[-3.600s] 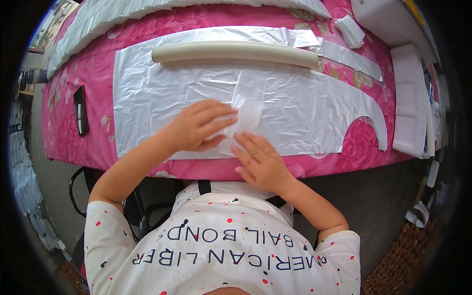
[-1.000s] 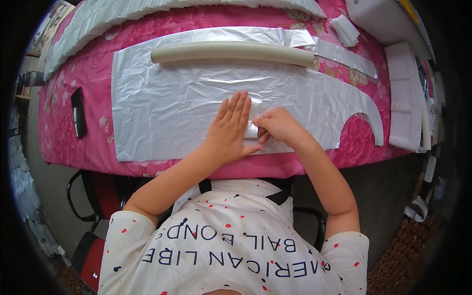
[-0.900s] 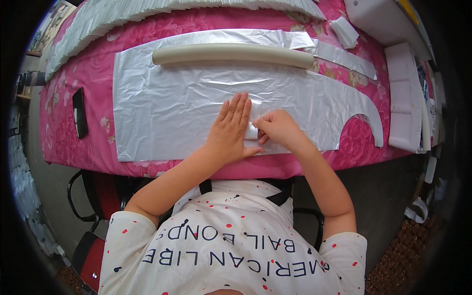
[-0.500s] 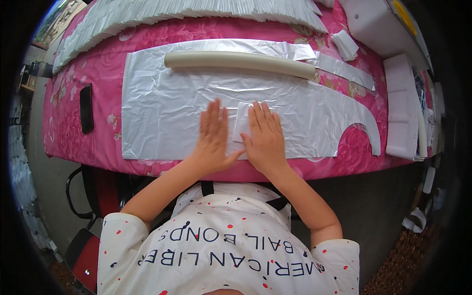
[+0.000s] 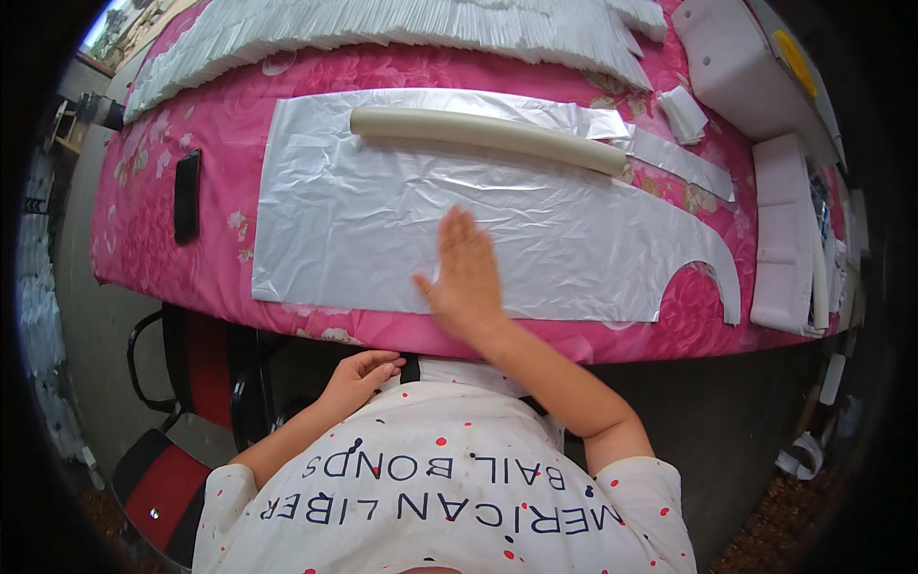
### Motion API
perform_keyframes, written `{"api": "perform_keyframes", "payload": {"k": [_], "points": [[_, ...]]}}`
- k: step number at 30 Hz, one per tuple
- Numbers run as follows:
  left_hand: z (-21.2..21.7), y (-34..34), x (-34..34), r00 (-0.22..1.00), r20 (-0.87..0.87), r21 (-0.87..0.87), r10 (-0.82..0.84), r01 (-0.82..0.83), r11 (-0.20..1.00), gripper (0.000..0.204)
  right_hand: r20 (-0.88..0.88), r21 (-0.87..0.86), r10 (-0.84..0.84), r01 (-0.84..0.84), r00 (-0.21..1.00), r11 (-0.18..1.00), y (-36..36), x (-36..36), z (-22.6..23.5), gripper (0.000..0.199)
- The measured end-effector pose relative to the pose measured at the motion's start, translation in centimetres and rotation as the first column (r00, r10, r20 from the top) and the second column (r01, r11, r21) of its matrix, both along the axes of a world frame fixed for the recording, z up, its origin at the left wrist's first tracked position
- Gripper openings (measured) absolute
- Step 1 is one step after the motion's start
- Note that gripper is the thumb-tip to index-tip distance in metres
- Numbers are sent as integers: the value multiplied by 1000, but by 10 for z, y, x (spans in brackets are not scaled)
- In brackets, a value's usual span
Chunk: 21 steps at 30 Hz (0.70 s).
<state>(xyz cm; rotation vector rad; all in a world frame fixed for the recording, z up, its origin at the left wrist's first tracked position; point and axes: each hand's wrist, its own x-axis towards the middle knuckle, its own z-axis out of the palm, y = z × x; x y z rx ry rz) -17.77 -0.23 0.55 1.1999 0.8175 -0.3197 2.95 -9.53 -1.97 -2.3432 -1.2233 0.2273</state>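
Observation:
A thin, silvery-white plastic sheet (image 5: 335,220) lies spread over the pink flowered tablecloth, creased, with a curved cut-out at its right end. My right hand (image 5: 467,273) rests flat on its middle, fingers stretched and slightly blurred; whether anything lies under the palm is hidden. Off the table, by my waist at the near edge, my left hand (image 5: 359,381) has loosely bent fingers and nothing visible in it. A long beige roller or tube (image 5: 488,137) lies across the sheet's far part, beyond my right hand.
Along the far side, rows of folded white packets (image 5: 382,33) are stacked. A black phone-like slab (image 5: 187,197) lies left of the sheet. On the right are a small white stack (image 5: 682,115) and white foam boxes (image 5: 779,230). A red-and-black chair (image 5: 196,368) stands below left.
My left hand has left the sheet and dropped back to my waist. My right hand has shifted left on the sheet. The small white folded piece beneath it is out of sight.

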Motion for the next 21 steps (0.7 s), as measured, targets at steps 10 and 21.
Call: {"api": "perform_keyframes", "payload": {"k": [10, 21], "points": [[17, 1, 14, 989, 40, 519, -141, 100, 849, 16, -83, 184, 448, -428, 890, 885, -11, -47, 51, 48], [67, -9, 131, 704, 212, 947, -678, 23, 319, 39, -56, 436, 260, -211, 964, 875, -98, 116, 58, 13]]}}
